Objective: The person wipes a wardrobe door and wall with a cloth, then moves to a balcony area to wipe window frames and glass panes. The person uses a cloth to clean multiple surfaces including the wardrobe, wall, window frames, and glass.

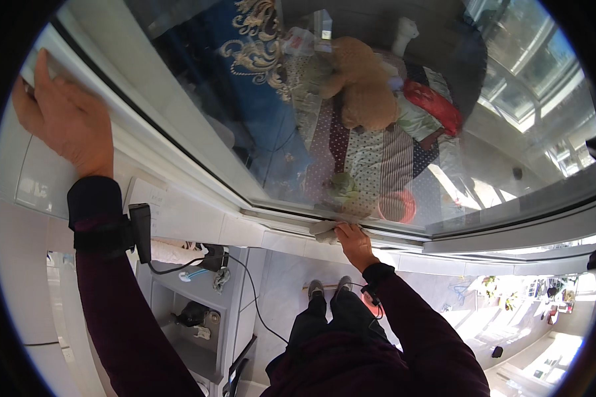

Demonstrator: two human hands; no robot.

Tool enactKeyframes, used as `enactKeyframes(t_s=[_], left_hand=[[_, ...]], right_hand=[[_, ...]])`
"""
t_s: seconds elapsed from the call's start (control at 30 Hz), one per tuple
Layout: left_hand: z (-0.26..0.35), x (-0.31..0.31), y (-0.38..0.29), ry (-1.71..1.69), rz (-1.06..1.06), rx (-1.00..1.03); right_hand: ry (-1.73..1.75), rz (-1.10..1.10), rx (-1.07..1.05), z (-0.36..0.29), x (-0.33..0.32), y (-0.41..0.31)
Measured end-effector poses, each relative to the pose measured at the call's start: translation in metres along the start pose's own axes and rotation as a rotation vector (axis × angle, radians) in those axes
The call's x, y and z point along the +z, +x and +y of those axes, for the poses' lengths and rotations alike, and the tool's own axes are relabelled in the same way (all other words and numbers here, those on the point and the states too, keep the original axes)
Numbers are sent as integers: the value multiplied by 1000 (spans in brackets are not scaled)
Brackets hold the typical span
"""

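Note:
A grey cloth (pixel 326 231) lies on the bottom track of a white-framed sliding window, and my right hand (pixel 356 244) presses it there, fingers bent over its edge. Up at the far left, my left hand (pixel 69 116) rests with spread fingers against the white window frame (pixel 129 124), holding no object that I can see; its fingertips are partly hidden at the frame's edge. The glass pane (pixel 258 149) rises in front of me, with reflections across it.
Below left stands a grey sink (pixel 193 352) with a dark item inside. A cable (pixel 258 307) hangs from my left wrist. Behind the glass are a brown plush toy (pixel 370 104), a patterned cover (pixel 362 154) and a pink container (pixel 397 207). Plants (pixel 509 300) stand far right.

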State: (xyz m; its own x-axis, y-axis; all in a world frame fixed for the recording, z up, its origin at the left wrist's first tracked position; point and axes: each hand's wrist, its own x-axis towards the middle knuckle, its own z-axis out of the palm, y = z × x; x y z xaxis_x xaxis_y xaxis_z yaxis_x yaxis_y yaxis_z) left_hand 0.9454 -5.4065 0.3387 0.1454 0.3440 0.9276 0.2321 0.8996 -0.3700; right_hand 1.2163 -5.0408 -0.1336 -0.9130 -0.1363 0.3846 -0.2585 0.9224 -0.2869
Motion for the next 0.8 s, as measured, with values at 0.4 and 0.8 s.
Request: enactKeyframes(t_s=[0.4,0.8], left_hand=[[-62,22,-38,136,-178,-39],[19,-1,-1,-288,-79,-469]], right_hand=[[-38,467,1009,148,-39,-170],[1358,1117,961,88,-224,-78]])
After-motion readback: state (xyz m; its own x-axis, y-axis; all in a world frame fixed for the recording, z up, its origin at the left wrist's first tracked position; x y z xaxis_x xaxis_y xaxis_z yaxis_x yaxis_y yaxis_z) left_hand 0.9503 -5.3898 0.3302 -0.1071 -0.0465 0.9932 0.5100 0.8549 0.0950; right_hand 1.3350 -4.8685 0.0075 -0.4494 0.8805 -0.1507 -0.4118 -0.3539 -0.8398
